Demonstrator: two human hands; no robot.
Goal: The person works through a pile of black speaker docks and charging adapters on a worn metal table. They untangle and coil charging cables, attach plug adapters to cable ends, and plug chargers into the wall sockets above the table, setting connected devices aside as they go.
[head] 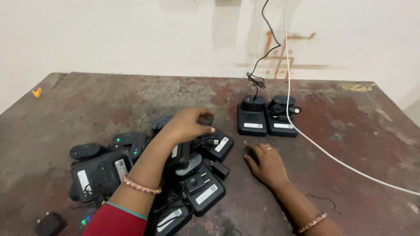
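A heap of several black charging docks point(205, 192) with white labels, plugs and tangled cables lies on the worn table point(109, 100) at the lower left. My left hand point(188, 124) hovers above the heap's far side, fingers loosely curled, nothing visibly held. My right hand point(267, 164) rests flat on the table to the right of the heap, fingers spread and pointing left, holding nothing. Two more black docks point(252, 116) point(282, 117) stand side by side beyond my right hand, apart from the heap.
A black cable point(262, 57) runs from the wall down to the left dock. A white cable point(332, 159) crosses the table to the right edge. A small black adapter point(50, 223) lies at the lower left. A white wall backs the table.
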